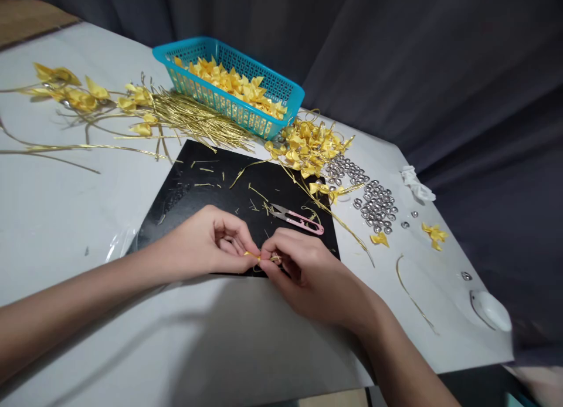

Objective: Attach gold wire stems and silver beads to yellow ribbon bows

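Over the near edge of a black mat (202, 196), my two hands meet fingertip to fingertip. My left hand (211, 243) pinches a small yellow ribbon bow (251, 255), most of it covered by the fingers. My right hand (303, 266) is closed on a thin gold cord (275, 258) at the bow's middle; a little of the cord shows between the fingers. Just beyond the right hand lie pink-handled thread snips (299, 218), with short gold cord clippings scattered around them.
A blue basket (237, 105) of yellow bows stands at the back, beside a bundle of gold cords (197, 118). A heap of bows (308, 143) and several silver beads (378, 204) lie to the right. A white round object (492, 310) sits near the right edge.
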Demonstrator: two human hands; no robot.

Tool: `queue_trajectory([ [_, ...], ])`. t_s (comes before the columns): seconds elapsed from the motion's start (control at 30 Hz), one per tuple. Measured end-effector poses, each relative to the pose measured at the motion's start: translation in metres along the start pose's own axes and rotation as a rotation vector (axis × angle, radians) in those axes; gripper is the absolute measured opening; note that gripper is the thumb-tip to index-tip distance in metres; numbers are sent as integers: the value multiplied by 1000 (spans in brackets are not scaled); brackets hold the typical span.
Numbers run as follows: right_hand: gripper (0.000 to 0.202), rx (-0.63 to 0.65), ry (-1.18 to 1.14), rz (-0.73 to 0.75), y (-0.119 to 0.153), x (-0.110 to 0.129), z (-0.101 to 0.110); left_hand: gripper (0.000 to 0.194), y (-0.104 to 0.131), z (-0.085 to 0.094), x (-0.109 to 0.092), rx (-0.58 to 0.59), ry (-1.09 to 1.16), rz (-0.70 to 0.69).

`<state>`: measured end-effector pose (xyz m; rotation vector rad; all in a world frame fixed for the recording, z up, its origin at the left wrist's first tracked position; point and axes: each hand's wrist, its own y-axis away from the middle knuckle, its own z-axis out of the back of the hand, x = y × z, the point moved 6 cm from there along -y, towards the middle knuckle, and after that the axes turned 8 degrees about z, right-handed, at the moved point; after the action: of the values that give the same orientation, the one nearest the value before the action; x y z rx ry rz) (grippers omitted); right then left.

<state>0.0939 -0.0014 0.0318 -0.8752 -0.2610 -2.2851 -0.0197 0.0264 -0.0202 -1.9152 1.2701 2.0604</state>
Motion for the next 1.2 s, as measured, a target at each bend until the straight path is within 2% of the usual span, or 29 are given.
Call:
queue_trajectory([
  [0.13, 7, 6, -27, 13, 0, 0, -1, 11, 0, -1, -1, 11, -25, -31],
  [0.3, 9, -45, -82, -32, -1, -3, 3, 13, 2, -2, -4, 59, -14, -71],
  [0.63, 8, -86, -99, -91, -2, -5, 2, 14, -1, 1, -1, 3, -52, -48],
  [0.97, 11, -134, -112, -98, -1, -3, 4, 21, 2, -1, -4, 46, -45, -40],
  [1.2, 11, -158, -127, -128, -3, -6, 2, 24, 2, -2, -7, 31, -28, -38],
])
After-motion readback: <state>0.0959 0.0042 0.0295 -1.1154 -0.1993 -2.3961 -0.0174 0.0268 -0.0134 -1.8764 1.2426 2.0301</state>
